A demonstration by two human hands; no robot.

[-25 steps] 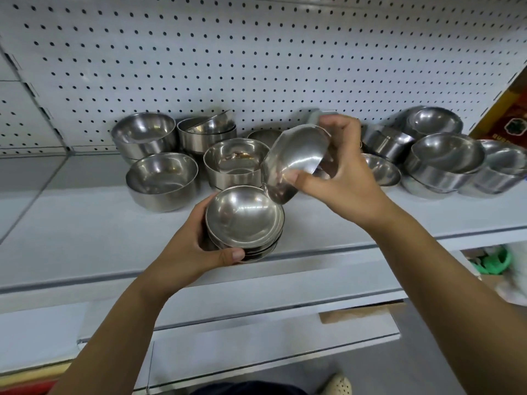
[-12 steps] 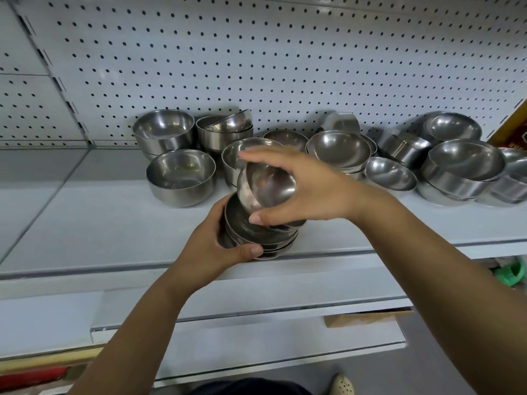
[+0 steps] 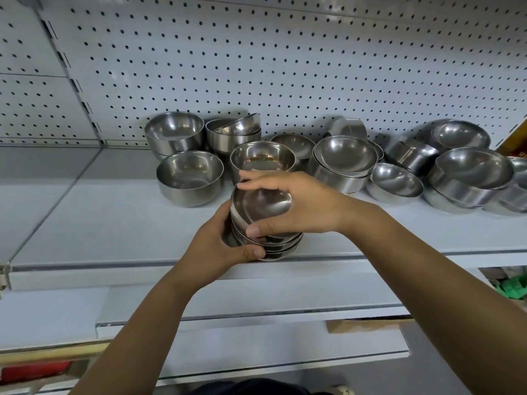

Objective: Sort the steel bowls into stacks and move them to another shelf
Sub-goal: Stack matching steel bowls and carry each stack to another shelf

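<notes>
A stack of shallow steel bowls (image 3: pixel 281 246) stands near the front edge of the grey shelf (image 3: pixel 114 223). My left hand (image 3: pixel 219 249) wraps around the stack's left side and base. My right hand (image 3: pixel 293 206) grips the top bowl (image 3: pixel 262 203) from above, thumb at its front rim, fingers over its far rim. The top bowl sits tilted in the stack. Behind it, several loose and nested steel bowls spread along the back of the shelf, such as a deep bowl (image 3: pixel 189 178) at left and another deep bowl (image 3: pixel 262 159) just behind my hands.
A white pegboard wall (image 3: pixel 285 67) backs the shelf. More bowls (image 3: pixel 470 178) crowd the right end. Lower shelves (image 3: pixel 256 306) jut out below, with a cardboard piece (image 3: pixel 368 325) and green items (image 3: pixel 513 289) at lower right. A red object (image 3: pixel 34 372) lies at bottom left.
My right hand carried a bowl from the right over to the stack and lowered it onto the top. My left hand kept holding the stack. The camera view shifted left.
</notes>
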